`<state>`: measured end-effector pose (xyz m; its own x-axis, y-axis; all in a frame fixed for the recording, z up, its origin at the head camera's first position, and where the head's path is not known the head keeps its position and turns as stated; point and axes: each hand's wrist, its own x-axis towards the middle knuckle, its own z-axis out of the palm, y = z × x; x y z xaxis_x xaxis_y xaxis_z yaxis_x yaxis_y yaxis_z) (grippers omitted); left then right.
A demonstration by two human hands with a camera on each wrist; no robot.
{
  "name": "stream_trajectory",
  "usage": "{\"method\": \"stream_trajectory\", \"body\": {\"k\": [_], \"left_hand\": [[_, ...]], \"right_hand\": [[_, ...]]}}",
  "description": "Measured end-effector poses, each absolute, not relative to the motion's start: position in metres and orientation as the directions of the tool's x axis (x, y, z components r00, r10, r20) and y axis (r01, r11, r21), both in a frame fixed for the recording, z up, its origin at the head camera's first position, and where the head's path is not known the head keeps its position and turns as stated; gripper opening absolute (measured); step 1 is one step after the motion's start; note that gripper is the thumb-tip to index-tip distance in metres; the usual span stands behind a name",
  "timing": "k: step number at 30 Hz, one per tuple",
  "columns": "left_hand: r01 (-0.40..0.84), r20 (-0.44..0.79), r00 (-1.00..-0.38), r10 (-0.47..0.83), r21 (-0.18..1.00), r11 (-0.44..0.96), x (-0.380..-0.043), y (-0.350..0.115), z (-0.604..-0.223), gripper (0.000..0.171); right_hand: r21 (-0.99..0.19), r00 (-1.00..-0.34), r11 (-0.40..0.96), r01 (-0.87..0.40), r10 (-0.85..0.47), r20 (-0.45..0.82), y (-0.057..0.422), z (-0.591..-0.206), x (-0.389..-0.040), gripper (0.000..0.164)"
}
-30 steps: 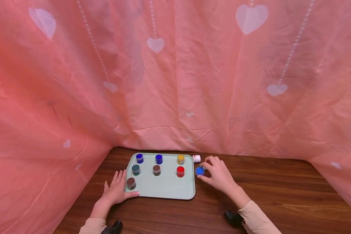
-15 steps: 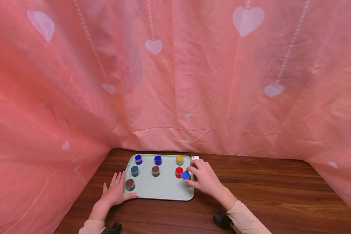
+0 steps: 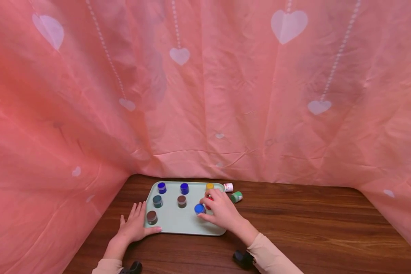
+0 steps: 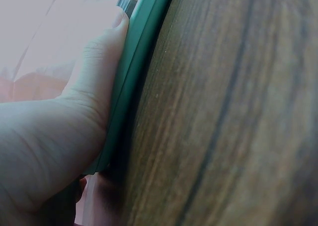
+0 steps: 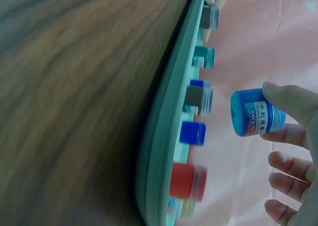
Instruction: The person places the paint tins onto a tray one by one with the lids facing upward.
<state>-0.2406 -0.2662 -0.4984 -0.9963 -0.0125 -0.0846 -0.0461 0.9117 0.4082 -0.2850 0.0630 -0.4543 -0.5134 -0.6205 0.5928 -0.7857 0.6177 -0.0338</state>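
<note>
My right hand pinches a blue gouache paint jar between thumb and fingertips. In the right wrist view the jar is held above the pale green tray, its printed label showing. My left hand rests at the tray's near left corner, fingers straight along the side and thumb along the front rim. On the tray stand two dark blue jars, a teal jar, two brown jars, a yellow jar and a red jar. The right hand partly hides the red jar in the head view.
Right of the tray, a white jar and a green jar lie on their sides on the brown wooden table. A pink curtain with white hearts hangs behind and along the sides of the table.
My right hand has carried the blue jar leftward from beside the tray to over its right half. The green jar has come into clear view. My left hand stays at the corner.
</note>
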Motion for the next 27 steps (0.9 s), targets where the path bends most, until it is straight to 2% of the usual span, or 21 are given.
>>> {"method": "stream_trajectory", "body": {"k": [9,22,27], "left_hand": [[-0.048,-0.080,-0.997,-0.017,0.404,0.913,-0.240,-0.266,-0.500,0.132],[-0.044,-0.074,-0.997,-0.014,0.416,0.908,-0.241,-0.266,-0.499,0.135],[-0.049,-0.084,-0.996,-0.017,0.396,0.917,-0.242,-0.266,-0.499,0.133]], "right_hand": [[-0.060,-0.601,0.652,-0.756,-0.655,0.458,0.033,-0.458,-0.281,0.031],[-0.096,-0.638,0.653,-0.751,-0.681,0.359,0.002,-0.460,-0.275,0.034],[-0.075,-0.630,0.654,-0.752,-0.682,0.370,-0.006,-0.464,-0.275,0.033]]}}
